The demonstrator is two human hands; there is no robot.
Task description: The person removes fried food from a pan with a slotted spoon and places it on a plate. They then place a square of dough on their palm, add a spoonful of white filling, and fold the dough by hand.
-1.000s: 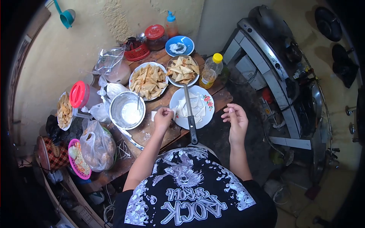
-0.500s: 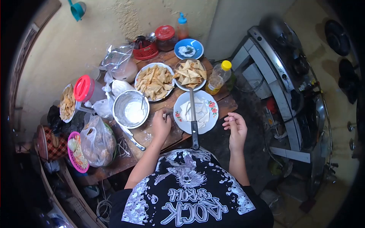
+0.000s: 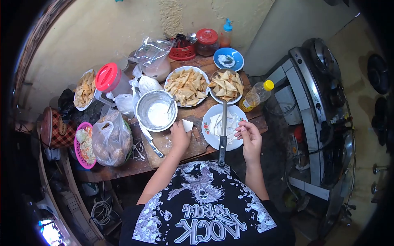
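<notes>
My left hand [image 3: 180, 135] is closed on a small white wrapper [image 3: 187, 125] over the wooden board [image 3: 158, 152], just below the metal bowl of white paste [image 3: 158, 115]. My right hand [image 3: 251, 139] is raised at the right rim of the flowered plate [image 3: 210, 137], its fingers curled close together; whether they hold anything is too small to tell. White wrappers [image 3: 234, 130] lie on that plate. Across it runs the dark handle [image 3: 222, 147] of a strainer filled with folded pastries [image 3: 226, 85]. A knife [image 3: 152, 144] lies left of my left hand.
Behind stand a plate of folded pastries [image 3: 186, 86], an oil bottle [image 3: 257, 96], a blue bowl [image 3: 238, 52], a red-lidded jar [image 3: 207, 43] and a pink-lidded pitcher [image 3: 108, 80]. At left are a filled plastic bag [image 3: 110, 141] and a pink basket [image 3: 82, 158]. A stove [image 3: 308, 82] stands right.
The view has shifted, so the table items sit further right. A white wrapper now shows at my left hand. My right hand is nearer the flowered plate, over its right edge.
</notes>
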